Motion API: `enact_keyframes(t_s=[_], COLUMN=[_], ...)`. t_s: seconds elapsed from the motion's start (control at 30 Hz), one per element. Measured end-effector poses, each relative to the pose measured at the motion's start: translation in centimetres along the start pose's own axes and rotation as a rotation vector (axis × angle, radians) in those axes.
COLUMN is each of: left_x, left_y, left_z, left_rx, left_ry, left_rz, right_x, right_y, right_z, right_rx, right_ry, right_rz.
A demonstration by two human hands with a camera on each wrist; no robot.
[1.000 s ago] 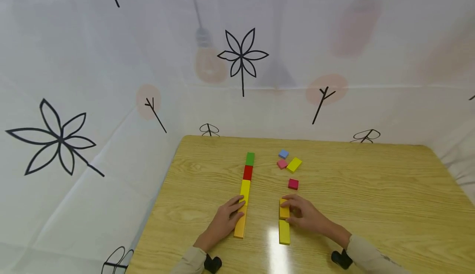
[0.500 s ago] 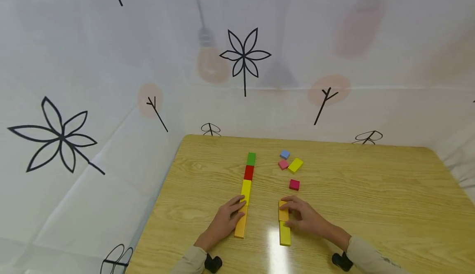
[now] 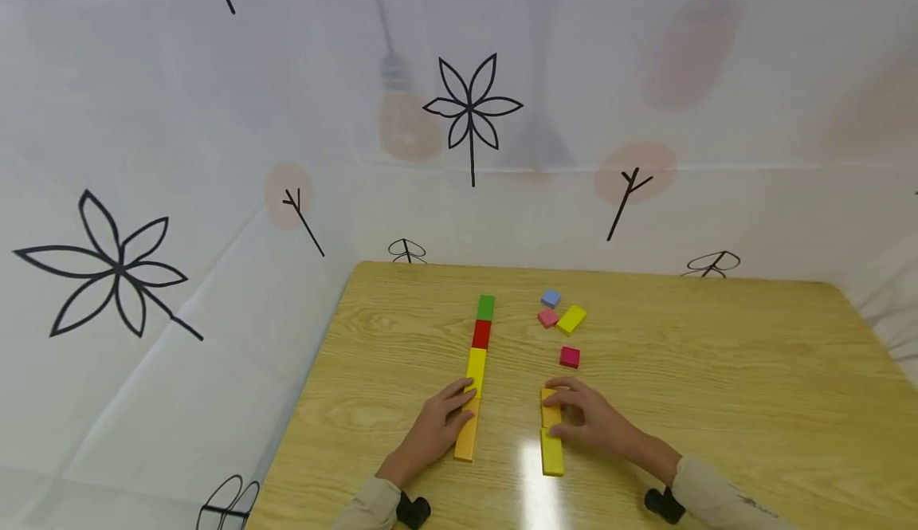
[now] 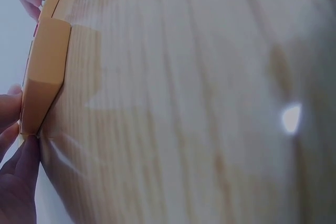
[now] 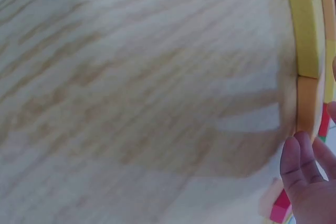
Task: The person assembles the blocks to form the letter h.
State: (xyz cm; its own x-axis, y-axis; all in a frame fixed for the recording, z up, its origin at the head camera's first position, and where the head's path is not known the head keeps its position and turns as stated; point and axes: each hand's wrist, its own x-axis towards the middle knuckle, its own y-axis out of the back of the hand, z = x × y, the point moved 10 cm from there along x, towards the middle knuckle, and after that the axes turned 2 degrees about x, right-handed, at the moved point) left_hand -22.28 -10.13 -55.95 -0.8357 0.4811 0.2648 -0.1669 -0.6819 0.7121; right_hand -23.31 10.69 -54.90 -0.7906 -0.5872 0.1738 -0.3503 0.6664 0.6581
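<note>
In the head view, a row of blocks runs away from me on the left: orange (image 3: 465,441), yellow (image 3: 476,363), red (image 3: 481,335) and green (image 3: 486,308). My left hand (image 3: 429,428) rests its fingertips where the orange and yellow ones meet. To the right, a second orange block (image 5: 307,103) lies end to end with a yellow block (image 3: 552,456), roughly parallel to that row. My right hand (image 3: 595,418) pinches this orange block, fingers at its far end and thumb by the joint. The right wrist view shows fingertips against its end.
Beyond the right hand sits a dark pink block (image 3: 570,357). Farther back are a lighter pink block (image 3: 548,318), a tilted yellow block (image 3: 571,320) and a blue block (image 3: 551,298). The wooden table (image 3: 717,355) ends at a white printed curtain (image 3: 538,211).
The right-hand orange block has shifted slightly toward me against the yellow one, moving a little left and then back nearly into line. My left hand stays in place.
</note>
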Motion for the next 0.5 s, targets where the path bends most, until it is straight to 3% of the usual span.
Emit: enact_keyframes(t_s=[0.23,0.5], left_x=[0.1,0.1], left_y=[-0.3,-0.2], left_z=[-0.2,-0.2], left_rx=[0.014,-0.008], left_ry=[-0.011,0.023], left_rz=[-0.001,-0.019], right_x=[0.4,1.3], right_y=[2.6,5.4], right_z=[-0.2,0.2], right_rx=[0.022,-0.022], right_ry=[0.006,0.009], right_rz=[0.108,0.196])
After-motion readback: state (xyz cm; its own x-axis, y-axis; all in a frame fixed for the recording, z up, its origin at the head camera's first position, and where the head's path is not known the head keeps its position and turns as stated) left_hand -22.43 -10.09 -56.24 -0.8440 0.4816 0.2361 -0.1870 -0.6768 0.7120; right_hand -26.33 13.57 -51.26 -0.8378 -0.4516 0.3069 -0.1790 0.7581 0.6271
